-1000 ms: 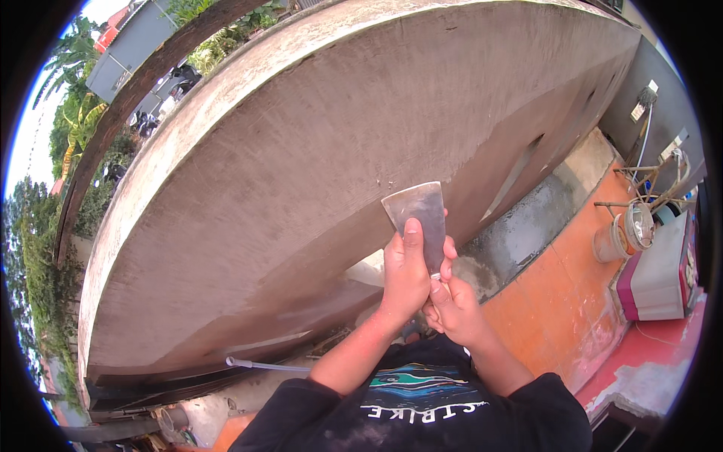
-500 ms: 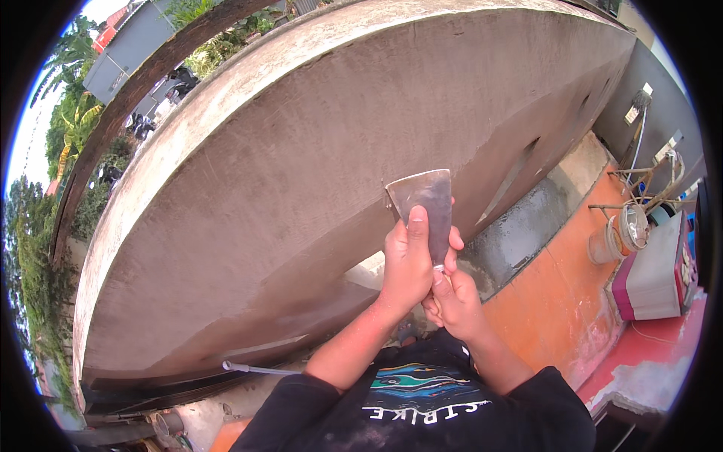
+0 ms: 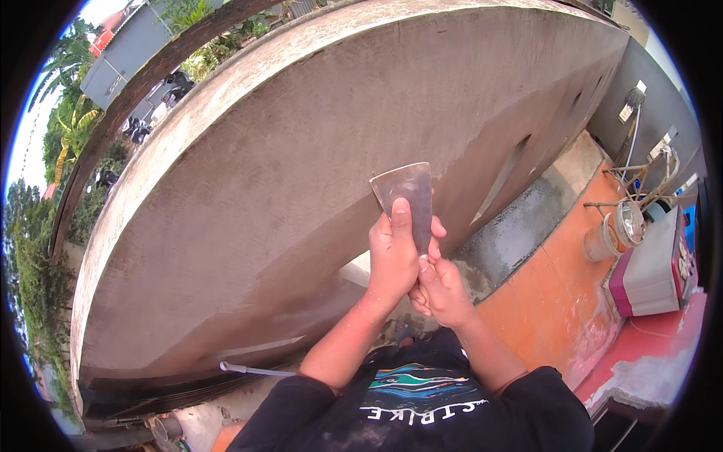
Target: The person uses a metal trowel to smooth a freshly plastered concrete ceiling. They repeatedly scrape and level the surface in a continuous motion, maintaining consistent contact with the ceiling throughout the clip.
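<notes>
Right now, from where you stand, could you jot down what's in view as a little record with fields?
Left hand: on the scraper, thumb on the blade's face, fingers behind
Right hand: closed at the blade's base; handle mostly hidden
Scraper: flat metal blade, wide edge pointing away from the person
Wall: grey-brown, darker lower down, beyond the hands
Floor: orange, to the right, beside a grey wet-looking strip
Far right: bucket
Shirt: black, printed front
</notes>
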A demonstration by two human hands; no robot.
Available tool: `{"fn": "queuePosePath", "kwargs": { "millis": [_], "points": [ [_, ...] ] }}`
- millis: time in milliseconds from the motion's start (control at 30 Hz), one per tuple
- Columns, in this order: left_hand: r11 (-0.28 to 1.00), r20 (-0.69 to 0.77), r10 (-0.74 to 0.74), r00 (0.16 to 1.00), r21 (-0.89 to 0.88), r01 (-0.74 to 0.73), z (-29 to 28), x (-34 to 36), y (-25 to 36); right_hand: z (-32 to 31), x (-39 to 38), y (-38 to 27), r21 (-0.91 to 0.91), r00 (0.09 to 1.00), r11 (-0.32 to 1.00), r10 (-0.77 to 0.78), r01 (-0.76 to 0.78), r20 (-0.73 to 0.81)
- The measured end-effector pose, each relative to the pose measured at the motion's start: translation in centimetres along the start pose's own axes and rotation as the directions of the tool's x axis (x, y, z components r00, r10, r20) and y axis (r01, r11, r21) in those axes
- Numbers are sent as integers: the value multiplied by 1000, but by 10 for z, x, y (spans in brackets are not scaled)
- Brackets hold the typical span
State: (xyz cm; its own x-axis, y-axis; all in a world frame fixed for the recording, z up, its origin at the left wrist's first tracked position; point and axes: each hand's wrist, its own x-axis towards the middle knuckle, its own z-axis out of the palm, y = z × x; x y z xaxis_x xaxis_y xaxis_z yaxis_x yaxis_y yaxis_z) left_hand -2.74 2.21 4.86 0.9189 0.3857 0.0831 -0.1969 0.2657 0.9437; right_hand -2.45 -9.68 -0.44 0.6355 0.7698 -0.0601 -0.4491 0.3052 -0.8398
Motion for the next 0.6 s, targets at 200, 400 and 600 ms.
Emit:
{"fn": "queuePosePath", "kwargs": {
  "millis": [200,400,600],
  "points": [
    [981,-14,-195,981,-27,194,1,-7,-6,0,-6,7,32,986,990,142,-140,-91],
    [983,-24,-180,983,-27,179,-6,-13,-23,-5,-13,20,26,994,996,92,-90,-61],
    [987,-28,-158,987,0,158,-5,-10,-20,-4,-7,23,65,991,993,107,-101,-84]
  ]
}}
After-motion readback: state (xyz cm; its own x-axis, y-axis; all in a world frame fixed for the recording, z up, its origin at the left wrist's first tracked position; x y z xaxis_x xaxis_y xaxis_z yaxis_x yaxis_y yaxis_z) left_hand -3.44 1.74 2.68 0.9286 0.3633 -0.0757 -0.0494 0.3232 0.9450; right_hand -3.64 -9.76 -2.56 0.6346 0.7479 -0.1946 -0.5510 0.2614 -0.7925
